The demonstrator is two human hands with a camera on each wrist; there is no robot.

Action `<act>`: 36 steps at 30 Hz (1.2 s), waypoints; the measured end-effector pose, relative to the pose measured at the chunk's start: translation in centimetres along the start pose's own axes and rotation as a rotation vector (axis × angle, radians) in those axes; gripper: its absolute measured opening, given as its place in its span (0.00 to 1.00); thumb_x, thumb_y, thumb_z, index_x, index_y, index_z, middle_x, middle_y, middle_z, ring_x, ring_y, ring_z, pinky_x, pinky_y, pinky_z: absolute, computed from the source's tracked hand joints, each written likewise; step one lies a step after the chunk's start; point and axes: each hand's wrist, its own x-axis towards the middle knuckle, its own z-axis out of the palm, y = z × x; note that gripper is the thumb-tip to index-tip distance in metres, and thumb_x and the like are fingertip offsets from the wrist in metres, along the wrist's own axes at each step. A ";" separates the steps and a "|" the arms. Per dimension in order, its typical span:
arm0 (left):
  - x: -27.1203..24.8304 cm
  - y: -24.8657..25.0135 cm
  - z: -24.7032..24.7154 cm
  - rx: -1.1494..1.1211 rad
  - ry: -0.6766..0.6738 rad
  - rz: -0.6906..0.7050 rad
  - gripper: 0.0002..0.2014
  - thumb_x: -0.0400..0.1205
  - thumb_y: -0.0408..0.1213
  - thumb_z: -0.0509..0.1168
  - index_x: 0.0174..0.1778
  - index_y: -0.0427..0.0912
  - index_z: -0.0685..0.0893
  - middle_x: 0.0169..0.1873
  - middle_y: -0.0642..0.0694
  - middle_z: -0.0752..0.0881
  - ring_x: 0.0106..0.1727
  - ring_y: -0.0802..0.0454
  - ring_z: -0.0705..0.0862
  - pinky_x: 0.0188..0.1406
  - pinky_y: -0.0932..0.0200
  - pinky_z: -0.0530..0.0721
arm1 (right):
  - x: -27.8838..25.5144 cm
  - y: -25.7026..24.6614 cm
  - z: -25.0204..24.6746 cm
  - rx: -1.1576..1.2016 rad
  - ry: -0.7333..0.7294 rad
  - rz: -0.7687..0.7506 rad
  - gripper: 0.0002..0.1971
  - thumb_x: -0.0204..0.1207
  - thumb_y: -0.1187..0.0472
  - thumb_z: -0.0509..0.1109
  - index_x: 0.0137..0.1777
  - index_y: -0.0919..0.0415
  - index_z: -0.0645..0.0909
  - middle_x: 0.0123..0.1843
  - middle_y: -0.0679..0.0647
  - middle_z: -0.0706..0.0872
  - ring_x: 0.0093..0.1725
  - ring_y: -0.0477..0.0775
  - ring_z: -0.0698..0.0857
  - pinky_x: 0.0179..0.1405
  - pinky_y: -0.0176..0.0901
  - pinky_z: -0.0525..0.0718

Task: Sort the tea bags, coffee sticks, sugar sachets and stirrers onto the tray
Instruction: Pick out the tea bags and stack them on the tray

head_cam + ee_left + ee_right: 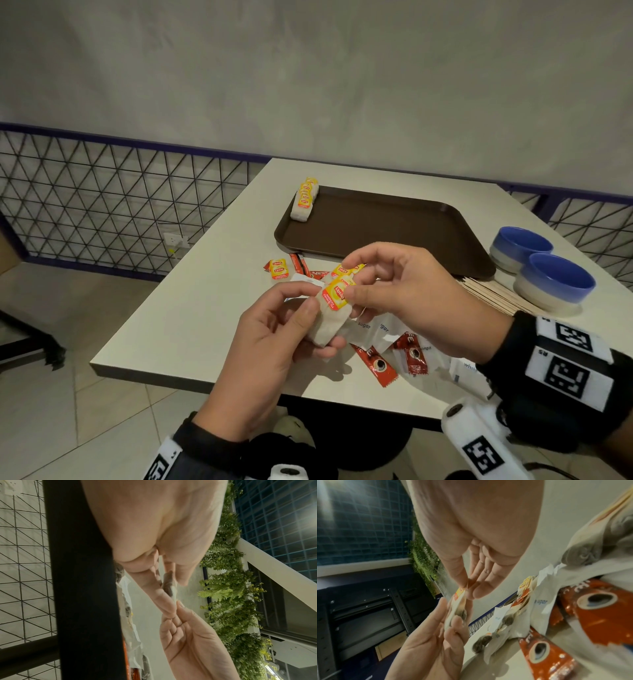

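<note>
Both hands are meeting at centre frame: we are pinching a tea bag [329, 315] between left hand [274, 342] and right hand [404, 294], above the counter [191, 318]. Next, we judge, it joins the row [303, 200] on the tray [394, 226], upper centre.

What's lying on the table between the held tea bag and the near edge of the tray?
In the head view, between the held tea bag and the tray lie a loose tea bag and a red coffee stick, partly hidden by the hands.
</note>
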 end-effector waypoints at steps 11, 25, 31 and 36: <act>-0.1 -0.5 -0.4 -0.096 -0.092 -0.032 0.21 0.79 0.25 0.66 0.69 0.41 0.84 0.60 0.39 0.91 0.54 0.33 0.92 0.47 0.54 0.93 | 0.2 -0.2 -1.1 0.070 -0.079 0.140 0.08 0.79 0.65 0.76 0.56 0.62 0.92 0.51 0.60 0.95 0.45 0.58 0.91 0.50 0.51 0.91; 0.1 -0.1 0.1 -0.025 -0.033 0.024 0.20 0.72 0.30 0.72 0.60 0.47 0.91 0.55 0.46 0.93 0.51 0.46 0.94 0.45 0.58 0.91 | 0.3 -0.6 -1.3 0.027 -0.108 0.125 0.07 0.79 0.64 0.76 0.54 0.62 0.93 0.48 0.61 0.94 0.46 0.58 0.92 0.52 0.51 0.92; 0.5 -0.4 0.2 -0.090 0.094 0.039 0.31 0.73 0.25 0.72 0.72 0.50 0.82 0.56 0.43 0.92 0.53 0.45 0.93 0.44 0.56 0.91 | 0.4 -1.1 -1.4 0.008 -0.111 0.145 0.06 0.77 0.65 0.77 0.51 0.62 0.94 0.46 0.64 0.94 0.46 0.60 0.92 0.54 0.53 0.92; 0.6 -0.6 0.0 -0.017 0.161 0.054 0.25 0.76 0.27 0.73 0.68 0.51 0.86 0.51 0.45 0.89 0.46 0.52 0.93 0.48 0.53 0.92 | 0.3 -1.8 -1.6 -0.009 -0.094 0.151 0.06 0.77 0.64 0.77 0.52 0.62 0.93 0.47 0.62 0.94 0.45 0.58 0.91 0.53 0.52 0.92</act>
